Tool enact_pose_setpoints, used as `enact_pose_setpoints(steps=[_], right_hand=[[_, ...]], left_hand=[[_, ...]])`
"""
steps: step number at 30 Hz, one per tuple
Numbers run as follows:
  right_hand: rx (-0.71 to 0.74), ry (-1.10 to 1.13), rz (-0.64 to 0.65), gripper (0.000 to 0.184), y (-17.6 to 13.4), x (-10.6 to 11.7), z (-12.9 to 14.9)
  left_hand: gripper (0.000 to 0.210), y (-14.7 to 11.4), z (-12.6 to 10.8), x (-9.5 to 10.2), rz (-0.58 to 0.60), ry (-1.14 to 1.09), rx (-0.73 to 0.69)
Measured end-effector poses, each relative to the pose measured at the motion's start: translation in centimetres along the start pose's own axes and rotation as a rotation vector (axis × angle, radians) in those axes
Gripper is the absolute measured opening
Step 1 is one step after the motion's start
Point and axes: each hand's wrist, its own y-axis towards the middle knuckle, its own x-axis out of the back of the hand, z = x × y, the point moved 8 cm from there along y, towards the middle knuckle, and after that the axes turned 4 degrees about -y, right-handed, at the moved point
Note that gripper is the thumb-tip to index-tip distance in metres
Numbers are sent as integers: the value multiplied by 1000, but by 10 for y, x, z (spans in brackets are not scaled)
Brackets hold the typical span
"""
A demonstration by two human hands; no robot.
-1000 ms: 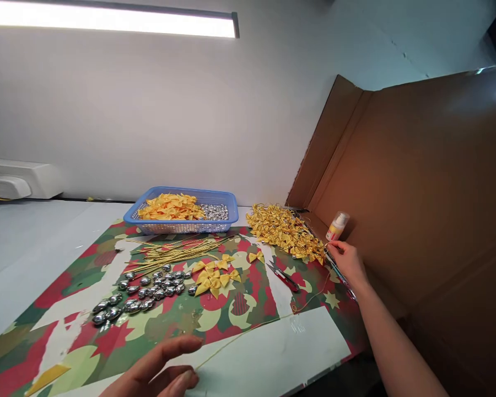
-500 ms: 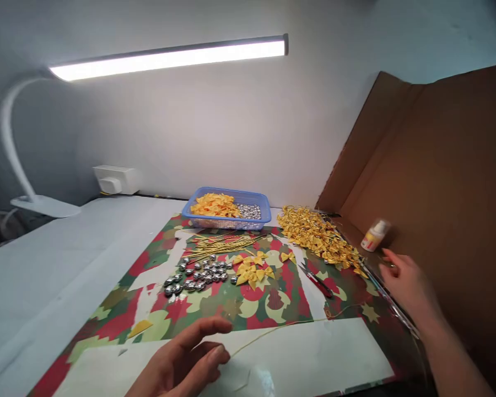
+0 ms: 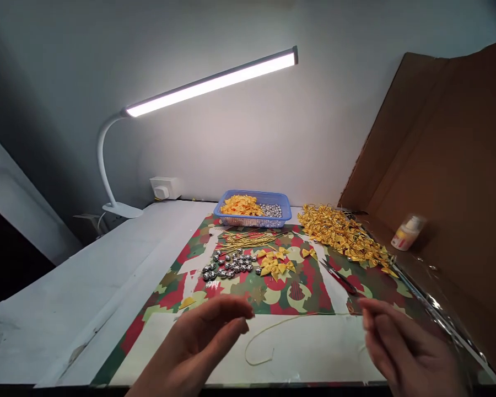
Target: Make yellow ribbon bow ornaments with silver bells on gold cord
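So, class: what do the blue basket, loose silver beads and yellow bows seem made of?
Blue basket: probably moulded plastic, smooth, with perforated sides. Silver beads: mirror-bright, either metal or metallised plastic. Yellow bows: probably ribbon, softly glossy, with folded loops.

I've drawn the right hand (image 3: 407, 344) back from the bow pile (image 3: 343, 234); the cord's (image 3: 288, 319) curled end now shows clear of the left hand (image 3: 196, 344).

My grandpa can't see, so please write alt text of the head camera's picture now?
A person's left hand and right hand are at a table, a thin cord between them. Beyond are shiny silver balls, yellow bows and a blue basket, with a lit lamp above.
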Motion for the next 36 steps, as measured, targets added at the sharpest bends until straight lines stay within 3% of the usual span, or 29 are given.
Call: enact_pose_setpoints(steps=[2, 6, 11, 16, 21, 28, 33, 36], right_hand=[[21, 41, 84, 33, 9, -19, -3], [-13, 182, 63, 36, 22, -33, -10], [-29, 241, 126, 38, 16, -47, -14], [-34, 196, 118, 36, 14, -45, -27], [-71, 180, 101, 37, 14, -39, -41], [-50, 86, 123, 33, 11, -36, -48], [-17, -25, 136, 32, 7, -36, -47], [12, -95, 147, 30, 6, -38, -43]], left_hand=[[20, -1, -10, -11, 65, 112, -68], [22, 26, -28, -33, 94, 581, -374], [14, 90, -7, -31, -35, 804, -347], [26, 112, 7, -46, 17, 965, -301], [27, 115, 17, -56, 64, 1050, -256], [26, 119, 13, -51, 20, 984, -307], [17, 76, 0, -48, 16, 795, -403], [9, 37, 13, -55, 143, 668, -404]])
